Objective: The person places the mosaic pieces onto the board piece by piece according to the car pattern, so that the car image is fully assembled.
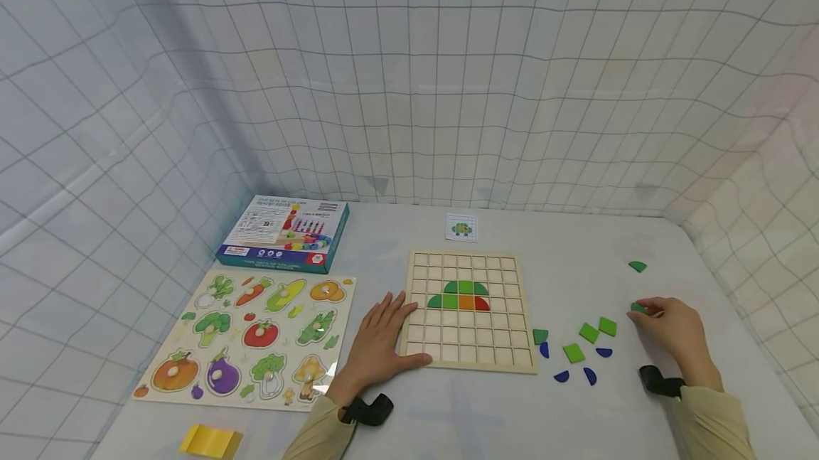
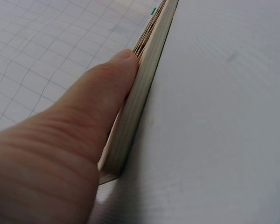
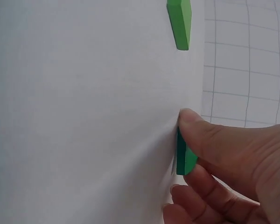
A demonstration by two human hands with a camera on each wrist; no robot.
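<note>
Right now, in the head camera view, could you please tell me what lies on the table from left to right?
Vegetable puzzle board → left hand → wooden grid board → loose green and blue pieces → right hand, pinching a green piece.

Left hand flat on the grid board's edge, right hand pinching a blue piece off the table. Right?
Not quite: the piece the right hand pinches is green, not blue, as the right wrist view shows. The left hand does rest on the grid board edge.
</note>
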